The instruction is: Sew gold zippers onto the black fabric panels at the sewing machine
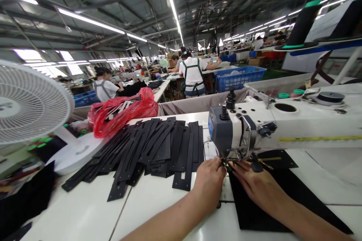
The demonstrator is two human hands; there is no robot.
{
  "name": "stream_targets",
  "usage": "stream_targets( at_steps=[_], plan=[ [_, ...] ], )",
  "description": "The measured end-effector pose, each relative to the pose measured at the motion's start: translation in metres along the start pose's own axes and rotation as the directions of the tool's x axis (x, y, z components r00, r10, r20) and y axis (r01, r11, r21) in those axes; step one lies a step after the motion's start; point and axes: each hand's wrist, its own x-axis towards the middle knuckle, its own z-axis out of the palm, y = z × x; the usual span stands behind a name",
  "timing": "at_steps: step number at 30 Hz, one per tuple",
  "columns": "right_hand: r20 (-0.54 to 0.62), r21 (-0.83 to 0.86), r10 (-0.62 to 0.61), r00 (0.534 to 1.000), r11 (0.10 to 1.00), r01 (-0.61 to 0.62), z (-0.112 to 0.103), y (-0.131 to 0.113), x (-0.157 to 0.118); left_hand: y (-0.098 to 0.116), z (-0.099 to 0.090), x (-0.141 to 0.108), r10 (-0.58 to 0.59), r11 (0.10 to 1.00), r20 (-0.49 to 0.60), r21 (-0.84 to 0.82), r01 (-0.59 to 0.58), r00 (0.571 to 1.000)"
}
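A white sewing machine (pixel 234 124) with a dark grey head stands at the right. Just left of its needle area is my left hand (pixel 210 179), fingers curled together; what is pinched at the fingertips is too small and hidden to name. My right hand (pixel 258 184) lies fairly flat, fingers stretched toward the presser foot, on top of a black fabric panel (pixel 308 203). This panel spreads over the white table under my right forearm. Another black piece (pixel 278 159) with a slot lies behind my right hand. The stitching point itself is covered by fingers and machine.
Many slotted black strips (pixel 158 147) are heaped left of the machine. Behind them sits a red plastic bag (pixel 124 111). A white fan (pixel 31 101) stands at left. Blue crates (pixel 239 77) and co-workers (pixel 194 73) are farther back. Thread spools (pixel 329 98) top the machine.
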Motion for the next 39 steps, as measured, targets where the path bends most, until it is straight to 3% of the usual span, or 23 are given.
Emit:
stream_targets(
  at_steps=[17, 23, 26, 29, 34, 39],
  plan=[
    [-0.063, 0.045, 0.025, 0.998, 0.999, -0.022, 0.002, -0.004, -0.004, 0.002, 0.003, -0.003, 0.013, 1.000, -0.081, -0.010, -0.014, 0.997],
    [-0.129, -0.069, -0.009, 0.992, 0.998, 0.000, 0.008, -0.004, -0.008, 0.002, 0.004, -0.002, 0.020, 0.997, -0.129, -0.075, -0.030, 0.991],
    [-0.186, -0.205, -0.010, 0.982, 0.978, -0.029, 0.012, -0.003, -0.009, 0.003, 0.000, -0.002, -0.045, 0.987, -0.106, -0.157, 0.028, 0.993],
    [-0.166, -0.287, -0.007, 0.986, 0.957, -0.041, 0.011, -0.001, -0.013, 0.003, -0.008, -0.002, -0.133, 0.967, -0.093, -0.231, 0.109, 0.987],
    [-0.131, -0.404, -0.011, 0.991, 0.914, -0.044, -0.009, -0.008, -0.046, 0.010, -0.032, -0.010, -0.197, 0.966, -0.017, -0.176, 0.191, 0.980],
    [-0.107, -0.417, -0.002, 0.994, 0.908, -0.043, -0.033, -0.048, -0.092, 0.046, -0.043, -0.027, -0.160, 0.965, 0.109, -0.191, 0.178, 0.981]
  ],
)
